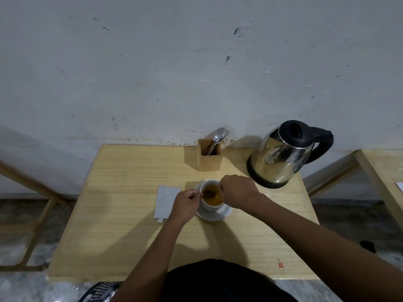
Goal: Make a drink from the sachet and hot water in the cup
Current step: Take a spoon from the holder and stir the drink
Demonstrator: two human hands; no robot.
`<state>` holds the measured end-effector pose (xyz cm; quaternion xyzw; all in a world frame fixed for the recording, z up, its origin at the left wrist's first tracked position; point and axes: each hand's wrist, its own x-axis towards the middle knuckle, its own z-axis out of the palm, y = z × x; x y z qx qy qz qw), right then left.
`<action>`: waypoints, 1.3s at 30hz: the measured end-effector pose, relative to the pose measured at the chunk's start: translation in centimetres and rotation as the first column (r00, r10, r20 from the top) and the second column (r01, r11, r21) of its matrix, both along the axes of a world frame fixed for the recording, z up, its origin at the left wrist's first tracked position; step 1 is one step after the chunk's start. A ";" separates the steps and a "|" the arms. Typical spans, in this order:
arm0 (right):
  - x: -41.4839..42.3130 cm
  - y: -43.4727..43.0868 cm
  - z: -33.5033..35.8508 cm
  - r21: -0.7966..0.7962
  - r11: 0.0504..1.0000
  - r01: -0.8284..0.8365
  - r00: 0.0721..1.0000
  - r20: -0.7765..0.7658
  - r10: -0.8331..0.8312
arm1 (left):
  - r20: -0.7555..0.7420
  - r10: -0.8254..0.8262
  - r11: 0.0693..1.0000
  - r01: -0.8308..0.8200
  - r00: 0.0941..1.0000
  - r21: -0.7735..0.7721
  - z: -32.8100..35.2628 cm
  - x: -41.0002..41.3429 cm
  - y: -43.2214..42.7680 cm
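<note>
From the head camera I see my left hand [185,203] pinched shut on a spoon [206,194] whose bowl dips into the amber drink in the white cup [209,194], which sits on a saucer [214,213] mid-table [122,214]. My right hand [237,190] is curled at the cup's right rim; whether its grip holds anything I cannot tell. The sachet [166,200] lies flat just left of the saucer, the kettle [283,153] behind.

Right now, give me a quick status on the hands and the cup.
Left hand shut on spoon, its bowl in the cup. Right hand closed at the cup's right rim. Amber liquid in, cup on saucer. Nothing in the way.
</note>
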<state>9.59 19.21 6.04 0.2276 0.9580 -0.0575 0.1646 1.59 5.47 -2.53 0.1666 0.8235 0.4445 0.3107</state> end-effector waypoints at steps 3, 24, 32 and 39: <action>-0.1 0.3 -0.2 0.063 0.998 -0.007 1.000 -0.018 0.008 | 0.003 0.004 1.000 -0.004 1.000 0.007 -0.1 0.0 0.0; -0.1 0.5 0.7 0.158 0.986 -0.054 0.998 0.050 0.047 | 0.015 0.023 0.999 -0.024 1.000 0.028 -0.5 -0.1 0.0; 0.5 0.3 -0.3 0.021 0.999 -0.029 0.999 -0.015 0.029 | 0.011 0.004 1.000 -0.004 1.000 0.019 -0.6 -0.1 0.0; 2.6 1.1 -1.6 0.177 0.984 0.025 0.992 -0.129 -0.002 | 0.000 0.001 1.000 -0.001 1.000 0.021 -0.6 -0.2 0.0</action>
